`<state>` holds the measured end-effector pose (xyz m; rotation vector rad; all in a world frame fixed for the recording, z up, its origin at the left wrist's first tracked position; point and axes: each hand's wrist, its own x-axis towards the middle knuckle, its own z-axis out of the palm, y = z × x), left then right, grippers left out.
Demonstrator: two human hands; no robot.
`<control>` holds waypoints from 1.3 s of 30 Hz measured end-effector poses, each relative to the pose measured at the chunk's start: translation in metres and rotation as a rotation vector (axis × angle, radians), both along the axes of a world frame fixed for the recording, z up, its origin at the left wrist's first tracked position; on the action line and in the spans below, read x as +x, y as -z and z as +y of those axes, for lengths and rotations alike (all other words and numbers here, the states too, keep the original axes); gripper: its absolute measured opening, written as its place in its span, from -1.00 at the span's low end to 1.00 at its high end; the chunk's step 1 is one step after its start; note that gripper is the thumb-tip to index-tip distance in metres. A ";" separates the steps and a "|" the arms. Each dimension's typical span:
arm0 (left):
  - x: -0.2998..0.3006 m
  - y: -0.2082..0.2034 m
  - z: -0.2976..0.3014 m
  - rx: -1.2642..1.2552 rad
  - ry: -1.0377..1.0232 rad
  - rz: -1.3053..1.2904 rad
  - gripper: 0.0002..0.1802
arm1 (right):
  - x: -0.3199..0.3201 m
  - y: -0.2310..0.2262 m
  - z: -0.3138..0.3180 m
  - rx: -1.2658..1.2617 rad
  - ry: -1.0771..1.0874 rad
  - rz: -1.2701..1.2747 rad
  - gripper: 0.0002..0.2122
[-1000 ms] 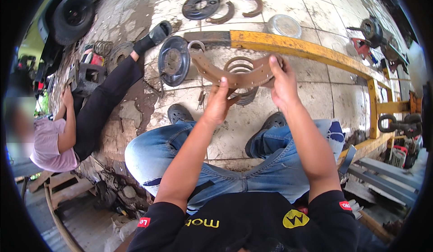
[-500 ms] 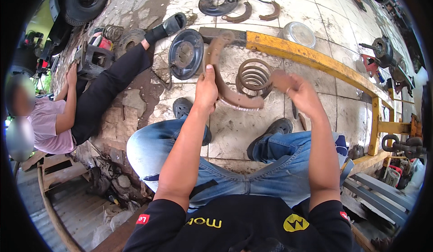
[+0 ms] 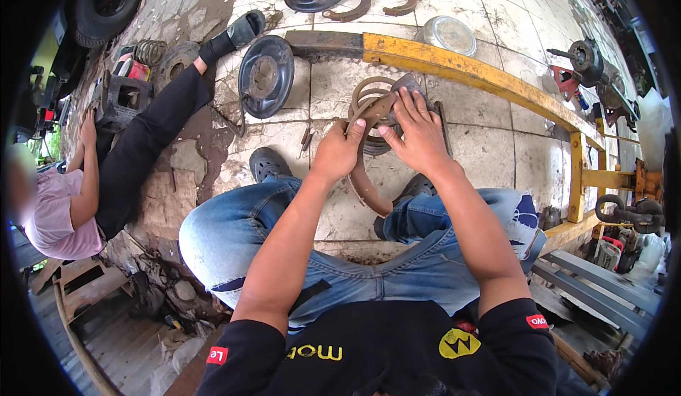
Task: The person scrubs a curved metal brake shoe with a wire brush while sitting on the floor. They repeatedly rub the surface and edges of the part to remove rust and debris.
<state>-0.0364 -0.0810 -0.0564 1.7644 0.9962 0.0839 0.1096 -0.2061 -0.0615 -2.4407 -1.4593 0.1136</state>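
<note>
My left hand (image 3: pixel 338 151) grips a rusty brown, curved brake shoe (image 3: pixel 367 187), thumb on top, and holds it tilted over the floor between my knees. Pressed against the shoe's upper end is my right hand (image 3: pixel 420 130), its fingers laid over a small flat sheet that looks like sandpaper (image 3: pixel 407 82). Only the sheet's grey upper edge shows past the fingertips. Behind both hands a rusty coil spring (image 3: pixel 363 88) stands on the tiles, partly hidden by the shoe and my fingers.
A yellow steel frame (image 3: pixel 461 68) crosses beyond my hands and runs down the right side. Black round backing plates (image 3: pixel 266 77) and two more brake shoes (image 3: pixel 352 6) lie farther off, near a round metal pan (image 3: pixel 448 36). At left another person (image 3: pixel 78 183) sits, one leg stretched out.
My right hand has come left and down with the sheet onto the brake shoe. The shoe has turned and moved nearer to me. The whole view has shifted slightly.
</note>
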 end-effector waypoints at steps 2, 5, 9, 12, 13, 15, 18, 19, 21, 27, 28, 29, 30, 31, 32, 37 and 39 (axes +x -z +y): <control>0.002 0.001 0.000 0.010 0.000 0.032 -0.22 | 0.002 -0.001 0.002 -0.055 0.033 -0.057 -0.38; 0.004 0.006 -0.001 -0.042 -0.013 0.051 -0.17 | 0.009 0.002 0.006 -0.101 0.074 -0.081 -0.38; 0.009 0.002 -0.004 -0.059 -0.031 0.096 -0.10 | 0.009 0.013 0.007 -0.003 0.098 -0.195 -0.49; 0.010 -0.007 -0.005 -0.057 -0.004 0.120 -0.10 | 0.010 0.021 0.006 0.024 0.080 -0.209 -0.55; 0.010 -0.007 -0.005 -0.054 -0.002 0.127 -0.11 | 0.008 0.021 0.004 0.011 0.062 -0.202 -0.56; 0.012 -0.005 -0.006 -0.045 0.006 0.140 -0.12 | -0.001 0.017 -0.005 -0.015 0.029 -0.191 -0.57; 0.009 -0.006 -0.004 -0.016 0.017 0.116 -0.14 | -0.014 0.013 -0.009 -0.043 -0.001 -0.182 -0.51; 0.009 -0.006 -0.003 -0.015 0.029 0.121 -0.15 | -0.016 0.011 -0.005 -0.008 0.033 -0.190 -0.49; 0.009 -0.005 -0.001 -0.013 0.052 0.135 -0.16 | -0.020 0.011 0.010 0.063 0.098 -0.201 -0.44; 0.010 -0.005 -0.005 0.017 0.018 0.164 -0.19 | -0.012 0.016 0.010 0.048 0.084 -0.131 -0.42; 0.011 -0.007 -0.005 0.014 0.024 0.157 -0.19 | -0.014 0.016 0.009 0.056 0.099 -0.117 -0.43; 0.012 -0.008 -0.005 0.011 0.029 0.149 -0.19 | -0.014 0.015 0.009 0.064 0.113 -0.103 -0.45; 0.011 -0.009 -0.005 0.008 0.033 0.147 -0.19 | -0.012 0.017 0.011 0.102 0.108 -0.077 -0.46; 0.012 -0.008 -0.004 0.013 0.033 0.146 -0.19 | -0.007 0.019 0.013 0.141 0.103 -0.050 -0.47; 0.013 -0.006 -0.003 0.019 0.032 0.144 -0.20 | -0.004 0.020 0.015 0.179 0.097 -0.023 -0.49; 0.010 -0.008 0.002 -0.017 0.045 0.163 -0.20 | -0.019 0.025 0.002 0.170 -0.002 -0.091 -0.55; 0.010 -0.014 0.002 -0.020 0.069 0.158 -0.20 | -0.012 0.026 0.007 0.185 0.026 -0.106 -0.55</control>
